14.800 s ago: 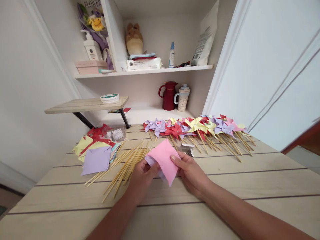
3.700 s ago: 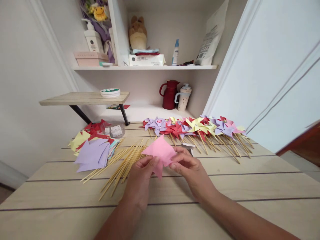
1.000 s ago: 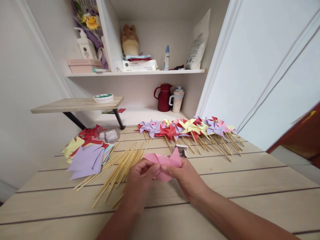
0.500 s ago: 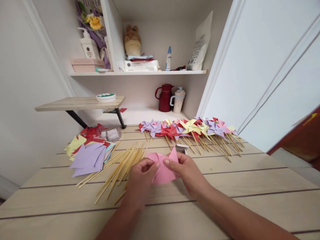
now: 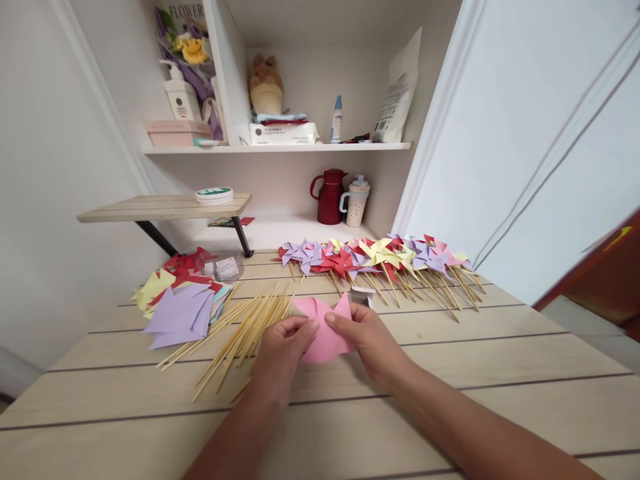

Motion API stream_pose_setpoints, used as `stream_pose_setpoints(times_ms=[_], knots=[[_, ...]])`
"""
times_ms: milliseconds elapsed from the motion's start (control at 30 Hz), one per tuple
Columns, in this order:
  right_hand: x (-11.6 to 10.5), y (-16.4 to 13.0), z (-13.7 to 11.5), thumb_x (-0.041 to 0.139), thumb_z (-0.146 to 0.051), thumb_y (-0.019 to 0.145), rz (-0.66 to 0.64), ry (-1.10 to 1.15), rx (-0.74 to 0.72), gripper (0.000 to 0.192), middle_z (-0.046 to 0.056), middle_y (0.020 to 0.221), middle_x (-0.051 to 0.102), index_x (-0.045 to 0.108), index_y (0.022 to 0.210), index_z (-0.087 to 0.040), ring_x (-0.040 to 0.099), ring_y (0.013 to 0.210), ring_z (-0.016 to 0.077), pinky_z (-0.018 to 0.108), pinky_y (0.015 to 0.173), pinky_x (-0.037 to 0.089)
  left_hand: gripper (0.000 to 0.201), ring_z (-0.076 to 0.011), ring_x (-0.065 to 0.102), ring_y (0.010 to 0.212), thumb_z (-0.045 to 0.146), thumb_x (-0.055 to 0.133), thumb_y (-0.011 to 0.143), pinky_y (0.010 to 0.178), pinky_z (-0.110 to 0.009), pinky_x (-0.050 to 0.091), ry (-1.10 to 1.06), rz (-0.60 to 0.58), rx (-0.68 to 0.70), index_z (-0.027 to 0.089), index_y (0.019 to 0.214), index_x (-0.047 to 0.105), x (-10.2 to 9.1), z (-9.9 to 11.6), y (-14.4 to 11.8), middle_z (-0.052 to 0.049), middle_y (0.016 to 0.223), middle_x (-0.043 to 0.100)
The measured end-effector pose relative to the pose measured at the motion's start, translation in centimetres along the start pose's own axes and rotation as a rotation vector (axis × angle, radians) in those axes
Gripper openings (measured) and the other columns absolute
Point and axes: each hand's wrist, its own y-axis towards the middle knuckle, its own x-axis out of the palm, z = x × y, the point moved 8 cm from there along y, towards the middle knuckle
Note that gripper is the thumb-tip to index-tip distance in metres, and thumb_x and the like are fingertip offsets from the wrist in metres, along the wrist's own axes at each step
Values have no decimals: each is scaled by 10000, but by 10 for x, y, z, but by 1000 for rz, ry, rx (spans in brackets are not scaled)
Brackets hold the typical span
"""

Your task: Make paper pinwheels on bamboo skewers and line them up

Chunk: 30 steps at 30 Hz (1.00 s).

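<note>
A pink paper pinwheel (image 5: pixel 325 343), partly folded, is held up between both hands above the wooden table. My left hand (image 5: pixel 285 347) pinches its left side between thumb and fingers. On its right side, the thumb of my right hand (image 5: pixel 367 337) presses on the front near the middle, with the fingers behind. One pointed corner stands up beside the right thumb. Just left of my left hand lie many thin wooden sticks (image 5: pixel 245 327). A small grey box (image 5: pixel 362 295) sits behind my right hand, partly hidden by it.
Finished pinwheels on sticks (image 5: pixel 383 253) lie in a row along the table's back. Purple paper sheets (image 5: pixel 183 317) lie at the left, near red and yellow pieces and a clear container (image 5: pixel 225 268). A small raised shelf (image 5: pixel 165 208) stands behind them; a red jug (image 5: pixel 330 200) is farther back.
Both hands keep their grip on the pink pinwheel and have shifted only slightly. The camera view has moved a little.
</note>
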Motion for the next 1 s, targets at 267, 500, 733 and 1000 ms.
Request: stream_pose_setpoints(times_ms=[267,500,733,1000], knots=[[6,3,-10,883,-391,643,-48,-18,-31,341,24,728,699,693,785,-147,573,631,138,270,629,428,321,-124,516,613,436,819,665,588,-240,395,-32,-23,36,147,778,738,1,13,2,-18,676,642],[20,19,-40,789,-473,755,-35,65,12,318,21,759,703,695,837,-181,599,660,155,259,618,440,336,-147,601,689,401,844,655,657,-260,465,-116,-89,79,135,841,758,11,40,20,-57,787,708],[20,36,-57,762,-510,774,2,127,48,336,38,742,692,690,824,-186,604,666,175,276,619,447,386,-151,613,683,420,855,629,685,-274,482,-169,-69,121,134,874,772,27,52,39,-68,800,726],[-21,16,-52,808,-486,703,43,-166,-92,363,3,811,663,722,883,-183,522,672,130,251,621,371,367,-138,569,646,459,844,622,626,-246,424,-86,-10,69,137,777,758,27,4,32,-31,709,696]])
